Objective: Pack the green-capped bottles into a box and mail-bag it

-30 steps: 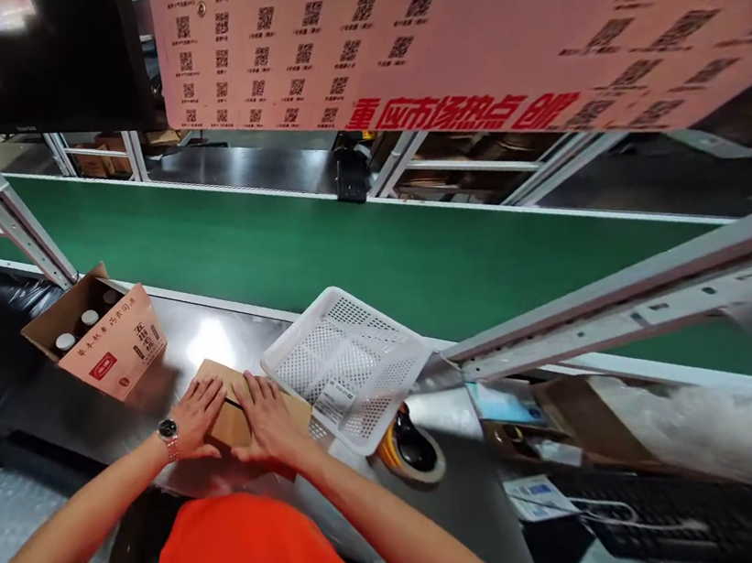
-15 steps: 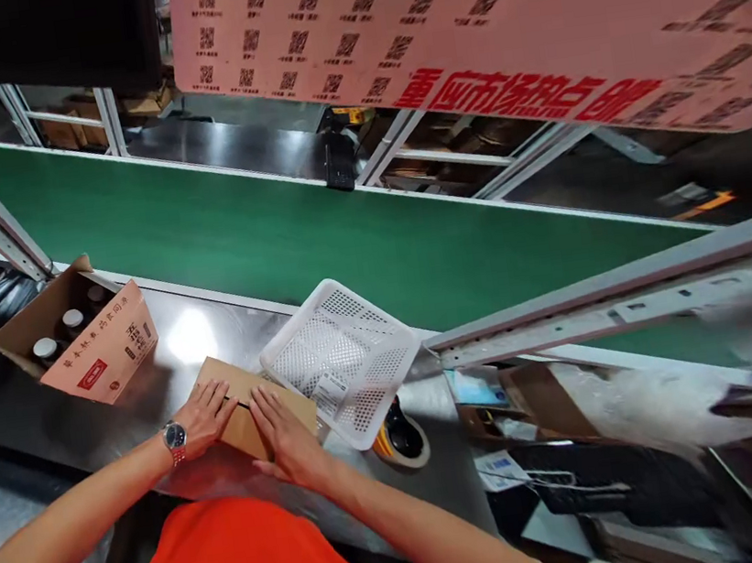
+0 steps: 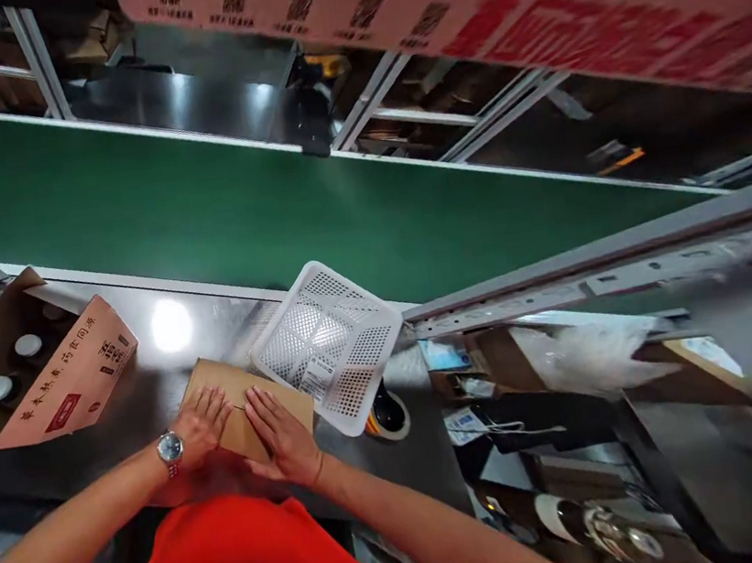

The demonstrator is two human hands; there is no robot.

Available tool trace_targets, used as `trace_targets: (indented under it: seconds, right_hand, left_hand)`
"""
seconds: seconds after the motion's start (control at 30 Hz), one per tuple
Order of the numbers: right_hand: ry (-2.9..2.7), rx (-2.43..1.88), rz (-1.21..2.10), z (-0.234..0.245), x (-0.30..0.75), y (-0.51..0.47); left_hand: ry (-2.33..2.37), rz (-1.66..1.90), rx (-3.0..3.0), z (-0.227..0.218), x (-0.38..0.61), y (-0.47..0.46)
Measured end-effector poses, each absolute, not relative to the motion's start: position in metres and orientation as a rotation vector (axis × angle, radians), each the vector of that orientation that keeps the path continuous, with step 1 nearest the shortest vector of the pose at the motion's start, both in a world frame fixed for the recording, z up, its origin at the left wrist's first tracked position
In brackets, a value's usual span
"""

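A small brown cardboard box [image 3: 240,436] lies on the metal table in front of my red shirt. My left hand [image 3: 202,423] rests on the box's left flap, fingers stretched out, a watch on the wrist. Flat on the right part of its top lies my right hand [image 3: 281,437], fingers extended. A thin seam runs between the flaps, between the two hands. Touching or just behind the box's right end, a white perforated plastic basket [image 3: 363,392] stands tilted. Partly under it sits a roll of tape [image 3: 392,416].
An open pink carton [image 3: 76,376] with white-capped bottles stands at the left. A green conveyor belt [image 3: 201,212] runs behind the table. A pink board with QR codes [image 3: 340,9] hangs overhead. A metal rail [image 3: 555,272] and cluttered boxes lie at the right.
The view has shifted and come closer. Both hands stay on the box; the gap between its flaps has narrowed to a thin seam.
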State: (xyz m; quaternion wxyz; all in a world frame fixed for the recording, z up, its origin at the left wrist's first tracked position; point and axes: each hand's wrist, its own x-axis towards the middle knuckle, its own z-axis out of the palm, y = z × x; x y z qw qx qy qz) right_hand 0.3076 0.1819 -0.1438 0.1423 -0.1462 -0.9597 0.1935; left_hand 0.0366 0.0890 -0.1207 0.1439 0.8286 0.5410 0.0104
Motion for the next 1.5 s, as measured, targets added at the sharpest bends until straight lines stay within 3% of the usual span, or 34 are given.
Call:
trace_targets:
  seconds: [0.23,0.33,0.5,0.8,1.0,1.2,1.37,1.5]
  right_hand:
    - [-2.936,-1.167,0.536,-0.104,0.270,0.183]
    - [-2.992,-1.295,0.578,-0.083,0.256,0.184]
    - [-2.964,-1.277,0.541,-0.071,0.257,0.172]
    - [-2.842,-1.406,0.506,-0.096,0.311,0.108]
    - [-2.622,-1.230,0.688,-0.075,0.362,0.112]
    - [-2.151,-1.101,0.451,-0.050,0.398,0.128]
    - [-2.491,-0.967,0.696,-0.067,0.399,0.120]
    - [-2.696,-1.018,0.711,-0.089,0.387,0.121]
  left_hand:
    - [1.569,0.037,2.316,-0.104,0.031,0.103]
    - [1.619,0.008,2.327,-0.097,0.032,0.103]
    - [1.658,0.081,2.380,-0.100,0.036,0.088]
    - [1.537,0.196,2.520,-0.118,0.077,0.043]
    - [1.515,0.412,2.610,-0.127,0.086,0.029]
    - [1.381,0.467,2.599,-0.087,0.080,0.007]
    - [1.592,0.347,2.255,-0.043,0.085,0.017]
    - [1.826,0.111,1.958,-0.019,0.097,0.050]
